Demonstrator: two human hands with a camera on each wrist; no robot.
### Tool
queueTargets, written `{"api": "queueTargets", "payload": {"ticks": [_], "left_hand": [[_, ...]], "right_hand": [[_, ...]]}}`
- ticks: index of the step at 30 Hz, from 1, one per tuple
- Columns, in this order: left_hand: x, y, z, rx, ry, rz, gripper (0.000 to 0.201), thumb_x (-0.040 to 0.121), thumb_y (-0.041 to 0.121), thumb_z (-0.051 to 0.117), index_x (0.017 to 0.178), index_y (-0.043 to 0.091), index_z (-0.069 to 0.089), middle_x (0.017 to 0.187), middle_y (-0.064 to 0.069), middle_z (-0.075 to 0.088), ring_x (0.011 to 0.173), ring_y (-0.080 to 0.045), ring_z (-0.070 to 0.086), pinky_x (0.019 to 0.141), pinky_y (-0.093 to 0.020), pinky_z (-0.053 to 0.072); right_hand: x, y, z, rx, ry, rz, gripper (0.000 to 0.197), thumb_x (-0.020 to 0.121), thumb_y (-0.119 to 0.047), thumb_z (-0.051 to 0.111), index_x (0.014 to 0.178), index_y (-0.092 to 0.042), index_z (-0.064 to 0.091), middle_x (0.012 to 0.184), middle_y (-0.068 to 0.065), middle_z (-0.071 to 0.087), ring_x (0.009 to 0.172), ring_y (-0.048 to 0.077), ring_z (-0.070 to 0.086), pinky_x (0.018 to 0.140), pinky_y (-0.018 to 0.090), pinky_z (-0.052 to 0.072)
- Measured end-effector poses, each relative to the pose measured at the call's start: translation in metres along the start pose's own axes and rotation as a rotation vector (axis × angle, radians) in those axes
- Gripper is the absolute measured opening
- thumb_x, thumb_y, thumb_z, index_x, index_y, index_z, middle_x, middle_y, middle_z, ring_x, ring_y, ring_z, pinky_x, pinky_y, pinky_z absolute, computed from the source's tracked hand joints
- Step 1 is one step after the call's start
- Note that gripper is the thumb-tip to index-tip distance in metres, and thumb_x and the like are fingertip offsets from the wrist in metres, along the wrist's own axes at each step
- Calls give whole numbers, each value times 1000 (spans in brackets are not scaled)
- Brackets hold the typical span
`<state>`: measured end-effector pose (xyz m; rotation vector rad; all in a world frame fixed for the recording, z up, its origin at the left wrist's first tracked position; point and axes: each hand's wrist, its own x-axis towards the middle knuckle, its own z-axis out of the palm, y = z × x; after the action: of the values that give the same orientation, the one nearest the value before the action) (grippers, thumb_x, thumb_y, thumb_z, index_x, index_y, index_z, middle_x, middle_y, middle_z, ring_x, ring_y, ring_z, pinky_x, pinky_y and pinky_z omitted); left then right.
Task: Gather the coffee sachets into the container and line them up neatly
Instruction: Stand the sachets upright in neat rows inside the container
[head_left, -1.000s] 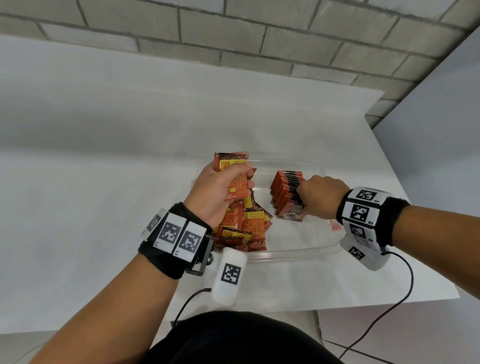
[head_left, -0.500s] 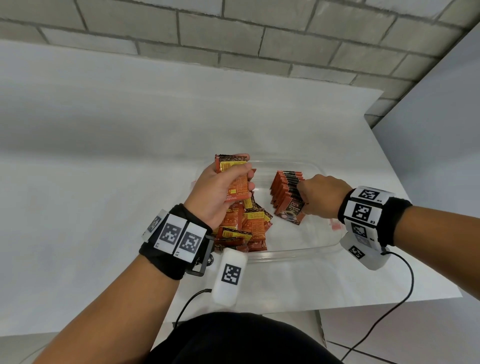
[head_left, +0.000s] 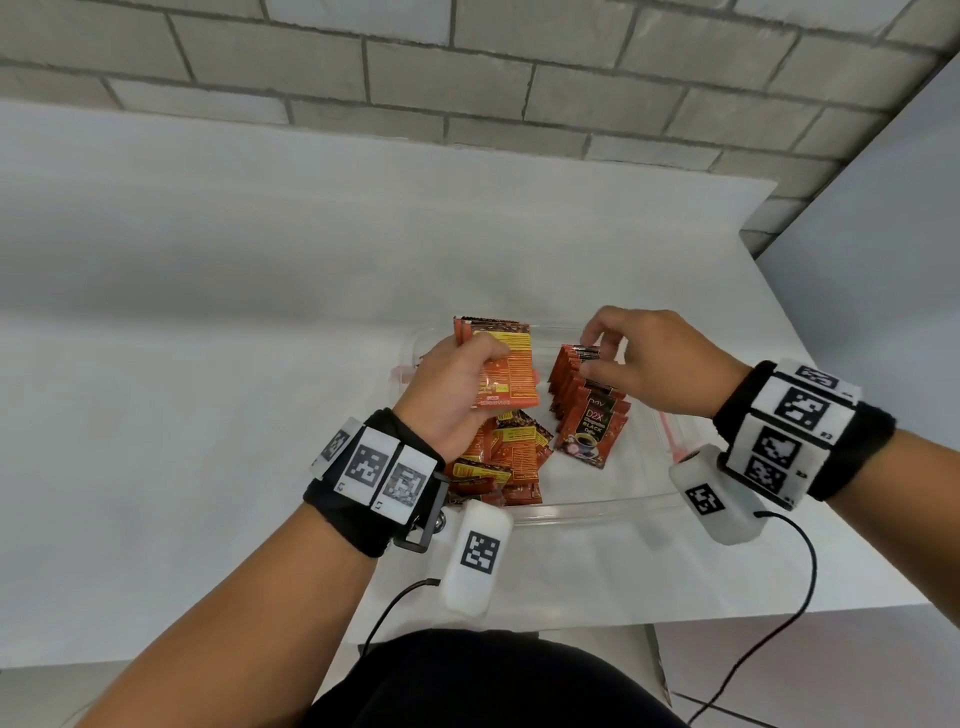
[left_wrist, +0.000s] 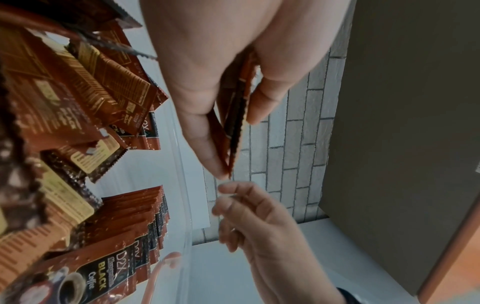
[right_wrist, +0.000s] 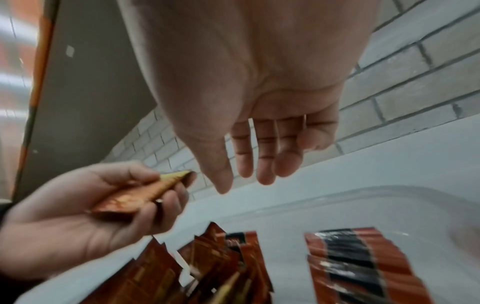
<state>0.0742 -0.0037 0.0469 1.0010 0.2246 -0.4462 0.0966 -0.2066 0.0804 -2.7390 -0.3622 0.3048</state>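
Now a white worktop (head_left: 208, 364) is seen below a grey brick wall (head_left: 467, 78). Coffee sachets (head_left: 506, 371) are pinched in the left hand (head_left: 457, 395) over the clear container (head_left: 597, 506). The right hand (head_left: 654, 364) is held loose, fingers spread, above the neat row (head_left: 587, 410). Only from the right wrist is a tall grey panel (right_wrist: 91, 82) shown.

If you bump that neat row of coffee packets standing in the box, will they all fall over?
Probably. The lined-up row of sachets stands on edge and already leans, so a nudge would likely topple it like dominoes. The packets look thin and light: the left hand pinches several at once. The clear container has smooth walls, so they may slide.
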Motion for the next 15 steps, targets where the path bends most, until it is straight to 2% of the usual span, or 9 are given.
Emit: {"api": "queueTargets", "payload": {"ticks": [2, 4, 7, 9, 11, 13, 15], "left_hand": [[0, -1, 4, 67, -31, 16, 10, 93, 4, 52, 97, 9, 60, 87, -9, 69, 83, -22, 67, 78, -40, 55], [1, -2, 7, 128, -82, 33, 12, 92, 5, 55, 97, 12, 63, 85, -4, 72, 80, -17, 69, 74, -35, 57], [2, -2, 11, 174, -109, 43, 11, 92, 6, 56, 97, 11, 65, 84, -4, 72, 76, -15, 69, 69, -33, 58], [3, -2, 13, 179, -127, 47, 10, 91, 6, 57, 96, 9, 65, 82, -4, 72, 73, -15, 69, 63, -32, 59], [2, -2, 15, 197, -138, 48, 9, 91, 6, 57, 93, 9, 65, 79, -3, 72, 70, -13, 69, 59, -30, 58], [2, -3, 18, 209, -146, 51, 9, 90, 6, 58, 93, 11, 66, 82, -2, 71, 73, -13, 69, 63, -30, 58], [3, -3, 22, 202, -156, 62, 8, 89, 12, 60, 94, 11, 67, 84, -3, 71, 77, -14, 69, 68, -32, 57]], "right_hand": [[-4, -9, -2, 107, 40, -43, 29, 86, -30, 67, 112, -23, 57, 92, -6, 60, 63, 1, 51, 57, 10, 37], [-9, -16, -2, 180, 39, -51, 38, 86, -30, 67, 122, -26, 54, 99, -9, 59, 71, 5, 56, 61, 8, 41], [-14, -21, -3, 254, 40, -38, 44, 85, -27, 68, 126, -28, 52, 102, -12, 60, 79, 10, 60, 65, 6, 43], [-18, -22, -6, 358, 40, -26, 41, 84, -21, 69, 122, -31, 54, 101, -11, 61, 80, 13, 62, 71, 13, 47], [-22, -24, -9, 520, 26, -10, 39, 84, -15, 69, 117, -31, 56, 100, -7, 63, 81, 19, 64, 75, 26, 53], [-25, -25, -11, 606, 43, -8, 33, 84, -13, 69, 112, -29, 59, 94, -4, 65, 83, 25, 64, 77, 34, 53], [-25, -24, -12, 567, 116, -26, 23, 82, -13, 71, 99, -26, 64, 87, -1, 66, 79, 25, 63, 76, 37, 53]]}}
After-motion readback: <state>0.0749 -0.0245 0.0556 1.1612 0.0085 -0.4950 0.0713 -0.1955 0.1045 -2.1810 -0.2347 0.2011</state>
